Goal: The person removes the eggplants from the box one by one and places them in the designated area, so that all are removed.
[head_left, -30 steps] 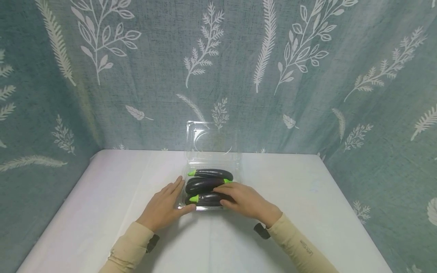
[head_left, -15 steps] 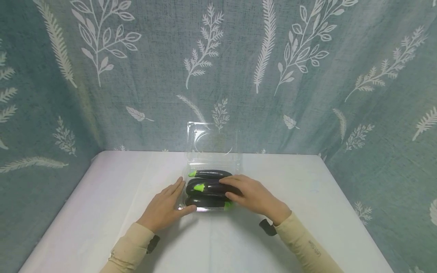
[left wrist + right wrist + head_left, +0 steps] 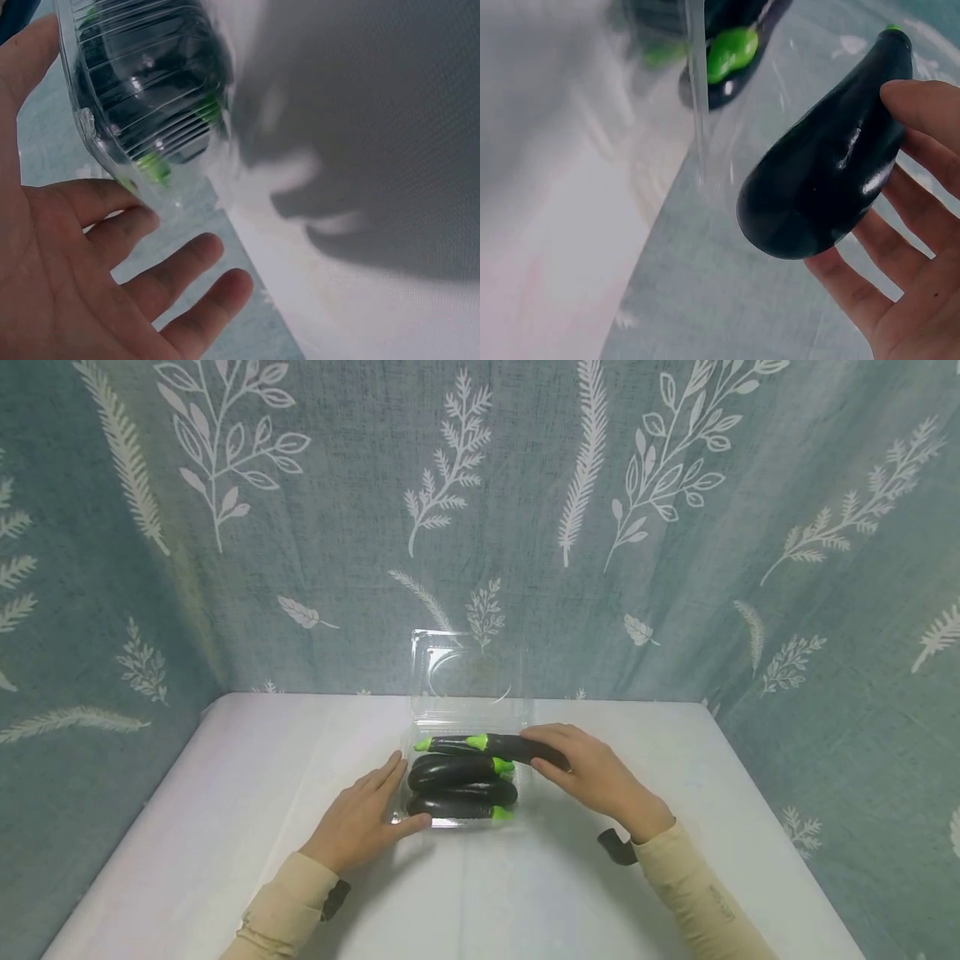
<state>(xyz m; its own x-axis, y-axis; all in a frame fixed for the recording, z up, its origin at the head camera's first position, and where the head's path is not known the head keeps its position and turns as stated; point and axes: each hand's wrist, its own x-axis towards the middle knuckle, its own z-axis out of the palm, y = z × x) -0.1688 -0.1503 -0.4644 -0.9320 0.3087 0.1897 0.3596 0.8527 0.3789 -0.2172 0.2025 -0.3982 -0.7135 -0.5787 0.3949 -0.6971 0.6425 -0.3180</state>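
My right hand (image 3: 588,768) grips a dark purple eggplant (image 3: 516,747) by its thick end, the green cap pointing left. In the right wrist view, the thumb and fingers hold this eggplant (image 3: 825,165) from both sides. It is above the back right part of a clear plastic clamshell box (image 3: 457,822). Several more eggplants (image 3: 450,771) lie side by side in the box, their green caps facing different ways. My left hand (image 3: 360,814) rests against the box's left side, fingers extended. In the left wrist view, the thumb and index finger touch the box (image 3: 86,124) at its rim.
The box's clear lid (image 3: 468,677) stands raised at the back. White cloth covers the table (image 3: 637,877). A leaf-patterned grey-green curtain (image 3: 337,527) rises behind the table and along both sides.
My right hand has lifted an eggplant from the front of the box and carried it back and to the right. The left hand has stayed in place.
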